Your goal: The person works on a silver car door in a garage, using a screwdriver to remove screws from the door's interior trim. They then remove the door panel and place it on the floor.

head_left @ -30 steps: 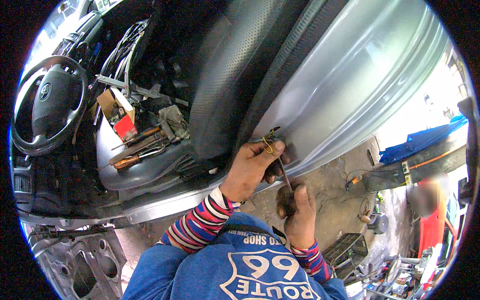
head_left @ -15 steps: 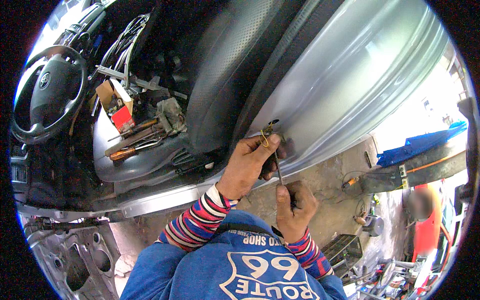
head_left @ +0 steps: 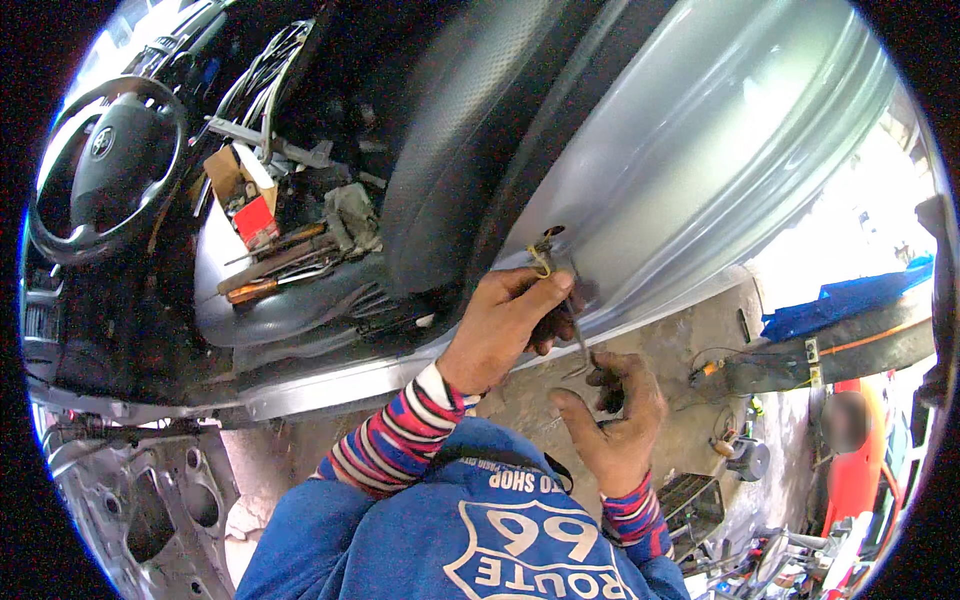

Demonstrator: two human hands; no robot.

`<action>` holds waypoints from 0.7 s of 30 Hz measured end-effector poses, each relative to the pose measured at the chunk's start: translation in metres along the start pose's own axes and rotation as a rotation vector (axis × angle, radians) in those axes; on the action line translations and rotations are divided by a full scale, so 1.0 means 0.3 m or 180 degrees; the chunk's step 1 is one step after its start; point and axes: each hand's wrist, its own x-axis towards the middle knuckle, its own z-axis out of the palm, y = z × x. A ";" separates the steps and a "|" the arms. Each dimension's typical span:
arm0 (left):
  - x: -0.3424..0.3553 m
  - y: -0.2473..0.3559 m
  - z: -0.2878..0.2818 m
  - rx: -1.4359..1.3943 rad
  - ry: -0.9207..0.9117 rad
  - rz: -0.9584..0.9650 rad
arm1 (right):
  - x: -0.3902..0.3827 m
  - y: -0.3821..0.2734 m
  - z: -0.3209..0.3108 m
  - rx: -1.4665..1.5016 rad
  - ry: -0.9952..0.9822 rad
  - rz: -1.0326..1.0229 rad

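My left hand [head_left: 515,325] pinches yellow wire [head_left: 540,260] and a thin metal rod [head_left: 581,350] just below a small dark hole [head_left: 555,231] in the silver body panel [head_left: 670,170]. What else lies in its fingers is hidden. The rod hangs down, its lower end bent. My right hand [head_left: 610,420] is at that lower end, thumb spread away from its curled fingers; its index finger is near or touching the rod.
A dark car seat [head_left: 440,160] and steering wheel [head_left: 105,175] are left, with screwdrivers [head_left: 265,283] and an open box [head_left: 255,222] on the seat. Below lie a stripped metal door [head_left: 145,510] and concrete floor [head_left: 690,320]. A blue tarp [head_left: 840,300] and assorted parts [head_left: 800,550] are right.
My right hand has moved right, and its thumb has come away from the rod and spread out. My left hand stays at the panel, still pinching. The view has shifted slightly.
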 end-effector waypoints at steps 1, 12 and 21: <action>0.004 -0.004 0.008 -0.0053 0.0053 -0.0013 | 0.004 0.000 -0.012 -0.0319 -0.0104 -0.0195; 0.012 -0.040 0.000 -0.0222 -0.0036 0.0288 | 0.039 0.000 0.003 -0.1231 -0.0520 -0.0950; 0.030 -0.072 0.014 -0.0377 -0.0009 0.0414 | 0.023 0.052 0.035 0.2008 -0.0125 0.1420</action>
